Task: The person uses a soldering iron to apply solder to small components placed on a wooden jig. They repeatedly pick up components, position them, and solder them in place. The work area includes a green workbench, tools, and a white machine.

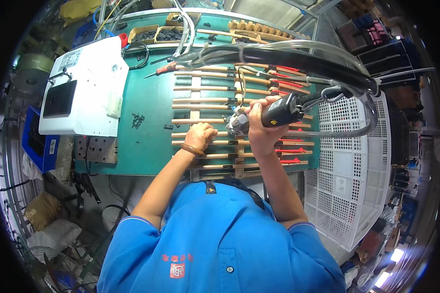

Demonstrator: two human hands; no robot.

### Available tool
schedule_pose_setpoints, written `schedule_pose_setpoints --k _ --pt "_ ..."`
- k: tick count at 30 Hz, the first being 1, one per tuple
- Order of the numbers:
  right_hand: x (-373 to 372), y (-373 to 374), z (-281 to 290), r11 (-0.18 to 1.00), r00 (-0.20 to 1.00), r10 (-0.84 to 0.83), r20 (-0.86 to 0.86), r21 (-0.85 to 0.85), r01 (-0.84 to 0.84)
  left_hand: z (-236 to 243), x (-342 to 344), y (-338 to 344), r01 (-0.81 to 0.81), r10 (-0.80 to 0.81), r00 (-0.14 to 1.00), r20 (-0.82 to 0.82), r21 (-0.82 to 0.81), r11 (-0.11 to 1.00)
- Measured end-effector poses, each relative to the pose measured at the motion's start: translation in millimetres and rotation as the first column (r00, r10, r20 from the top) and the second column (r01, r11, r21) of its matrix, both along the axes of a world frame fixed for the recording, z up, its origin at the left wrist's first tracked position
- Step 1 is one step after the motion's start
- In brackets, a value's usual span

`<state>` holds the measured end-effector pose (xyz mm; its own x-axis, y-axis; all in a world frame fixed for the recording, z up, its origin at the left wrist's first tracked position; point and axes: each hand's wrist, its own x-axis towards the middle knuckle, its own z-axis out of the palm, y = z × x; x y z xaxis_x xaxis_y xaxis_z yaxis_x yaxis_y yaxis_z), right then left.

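My right hand (265,119) is wrapped around a black power screwdriver (282,111) with a metal head (237,123). The tool lies nearly level over a row of wooden rods (195,106) with dark clips and red parts toward their right ends. Its tip is over the rods near my left hand, too small to make out. With fingers curled together, my left hand (200,136) rests on one of the rods. The rods lie side by side across wooden support strips (195,83) on a green tabletop (151,151).
A white machine (85,93) stands on the left. Beyond the rods lie a red-handled screwdriver (164,69) and boxes of small black parts (168,34). Loose black screws (138,120) lie mid-table. A thick black hose (288,61) arches overhead; a white crate (344,166) stands right.
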<state>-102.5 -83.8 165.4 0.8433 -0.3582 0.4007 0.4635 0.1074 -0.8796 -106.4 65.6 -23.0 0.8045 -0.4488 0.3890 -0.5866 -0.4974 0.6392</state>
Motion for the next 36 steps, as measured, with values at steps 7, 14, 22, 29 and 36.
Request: schedule_pose_setpoints --k 7,14,22,29,36 --pt "-1.1 -2.3 -21.4 0.979 0.999 -0.031 0.026 -0.201 0.036 -14.3 -1.1 1.8 0.018 -0.018 1.0 0.002 -0.063 0.998" --pt "2.1 2.3 -4.0 0.995 1.0 0.014 0.007 -0.101 -0.013 -10.8 0.5 0.1 0.025 -0.025 1.0 0.016 -0.042 0.999" --pt "-4.1 -27.1 76.8 0.97 0.988 -0.152 -0.014 -0.196 0.146 20.4 -19.4 -11.5 0.005 0.0 0.996 0.094 -0.053 0.999" --pt "-22.3 -22.1 57.1 0.984 0.986 -0.159 -0.056 -0.091 0.153 24.0 -35.2 -48.0 -0.126 0.121 0.991 0.059 0.096 0.987" --pt "-28.0 -20.8 26.8 0.992 0.993 -0.114 -0.019 -0.063 0.113 23.8 -39.4 -47.8 -0.115 0.115 0.993 0.031 -0.001 0.993"
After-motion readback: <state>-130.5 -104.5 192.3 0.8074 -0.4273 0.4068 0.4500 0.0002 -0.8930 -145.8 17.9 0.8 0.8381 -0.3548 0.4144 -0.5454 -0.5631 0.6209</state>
